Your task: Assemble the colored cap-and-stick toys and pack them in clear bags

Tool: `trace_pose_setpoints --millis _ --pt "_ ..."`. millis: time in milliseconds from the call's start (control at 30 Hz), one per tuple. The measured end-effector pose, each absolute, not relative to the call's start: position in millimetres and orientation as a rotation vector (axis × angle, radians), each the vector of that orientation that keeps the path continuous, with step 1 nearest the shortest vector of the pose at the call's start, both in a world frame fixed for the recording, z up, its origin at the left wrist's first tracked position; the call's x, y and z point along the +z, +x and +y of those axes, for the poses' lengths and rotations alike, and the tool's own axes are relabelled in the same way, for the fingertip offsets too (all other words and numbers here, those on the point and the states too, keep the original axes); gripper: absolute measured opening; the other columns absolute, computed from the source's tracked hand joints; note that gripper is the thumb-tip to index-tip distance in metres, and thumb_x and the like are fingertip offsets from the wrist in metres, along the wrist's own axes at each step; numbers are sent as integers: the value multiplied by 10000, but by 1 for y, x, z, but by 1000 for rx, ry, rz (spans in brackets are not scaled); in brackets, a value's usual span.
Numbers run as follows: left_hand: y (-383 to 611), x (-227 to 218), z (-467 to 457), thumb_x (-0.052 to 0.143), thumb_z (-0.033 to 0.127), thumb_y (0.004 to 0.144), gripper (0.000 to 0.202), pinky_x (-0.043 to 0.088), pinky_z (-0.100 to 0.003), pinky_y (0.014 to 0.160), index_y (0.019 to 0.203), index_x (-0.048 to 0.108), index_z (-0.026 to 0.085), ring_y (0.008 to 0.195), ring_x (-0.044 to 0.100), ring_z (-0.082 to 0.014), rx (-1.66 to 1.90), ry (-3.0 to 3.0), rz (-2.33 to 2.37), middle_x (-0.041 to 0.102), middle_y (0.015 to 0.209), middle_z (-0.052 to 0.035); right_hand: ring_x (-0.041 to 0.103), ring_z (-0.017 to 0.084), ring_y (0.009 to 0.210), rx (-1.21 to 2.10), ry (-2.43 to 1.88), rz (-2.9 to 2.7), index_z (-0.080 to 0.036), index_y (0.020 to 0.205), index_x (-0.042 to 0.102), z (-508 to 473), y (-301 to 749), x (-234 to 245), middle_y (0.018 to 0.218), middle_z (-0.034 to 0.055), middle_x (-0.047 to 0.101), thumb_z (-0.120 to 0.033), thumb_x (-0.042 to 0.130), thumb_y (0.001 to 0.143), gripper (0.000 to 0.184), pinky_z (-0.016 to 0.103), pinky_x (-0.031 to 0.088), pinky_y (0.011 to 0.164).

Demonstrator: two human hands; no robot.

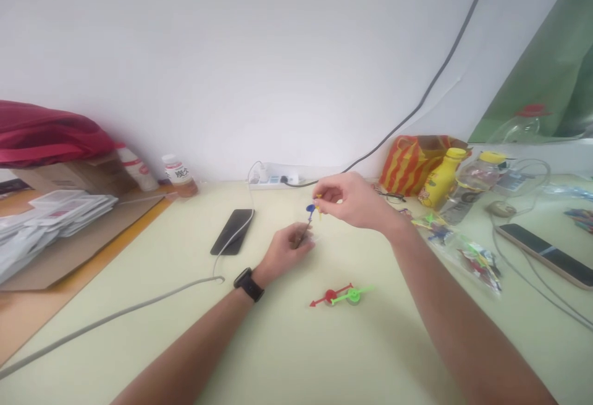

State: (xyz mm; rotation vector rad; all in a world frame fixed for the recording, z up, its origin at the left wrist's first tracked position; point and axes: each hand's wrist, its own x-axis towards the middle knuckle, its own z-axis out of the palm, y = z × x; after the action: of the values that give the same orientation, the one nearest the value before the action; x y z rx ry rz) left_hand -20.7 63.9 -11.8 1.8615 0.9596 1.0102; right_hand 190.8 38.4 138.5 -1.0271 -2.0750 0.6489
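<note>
My left hand (288, 248), with a black watch on its wrist, is closed around a thin dark stick-like piece (303, 235), whose exact kind is too blurred to tell. Just above that piece is a small blue plastic spinner arrow (310, 208) with a round middle. The fingertips of my right hand (345, 200) pinch a small yellow plastic piece (319, 210) right beside the blue one; whether the two touch is unclear. Nearer to me, a red spinner arrow (330, 297) and a green spinner arrow (354, 296) lie side by side on the table.
Clear bags of coloured plastic pieces (479, 263) lie at right, near a phone (549, 254), bottles (440, 179) and a striped bag (403, 161). A black phone (233, 232) and white cable (139, 300) lie left. A power strip (271, 181) sits against the wall.
</note>
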Motion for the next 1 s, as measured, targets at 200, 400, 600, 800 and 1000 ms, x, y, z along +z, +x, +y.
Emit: trace_pose_setpoints --millis 200,400,600,800,1000 --pt "-20 -8 63 748 370 828 337 504 -283 695 1101 704 178 772 630 -167 989 1904 965 724 990 -59 611 173 732 514 -1186 -2218 -191 868 688 48 196 130 824 36 687 -253 610 840 104 277 454 657" --pt "-21 -9 64 724 413 865 381 517 -301 708 1168 689 185 794 659 -194 974 1929 985 738 947 -63 537 149 684 344 -1212 -2203 -189 854 692 41 201 140 780 20 637 -266 592 856 126 265 377 602" --pt "-20 -4 63 753 418 846 364 548 -366 884 1121 696 187 1009 686 -255 1029 1872 922 732 1091 -96 556 156 657 599 -1272 -2418 -204 831 693 27 220 158 743 10 662 -317 585 879 163 270 377 578" --pt "-21 -3 63 721 434 874 325 548 -328 790 1064 704 171 915 685 -230 1024 1913 929 739 994 -83 641 168 733 1055 -1299 -2926 -216 906 742 28 196 137 898 11 741 -360 798 708 251 257 413 592" --pt "-23 -13 69 745 443 857 389 570 -350 837 1119 693 162 941 721 -247 986 1802 939 760 1024 -102 664 201 749 1068 -1534 -3214 -196 780 710 33 136 93 855 11 723 -276 886 542 307 273 422 571"
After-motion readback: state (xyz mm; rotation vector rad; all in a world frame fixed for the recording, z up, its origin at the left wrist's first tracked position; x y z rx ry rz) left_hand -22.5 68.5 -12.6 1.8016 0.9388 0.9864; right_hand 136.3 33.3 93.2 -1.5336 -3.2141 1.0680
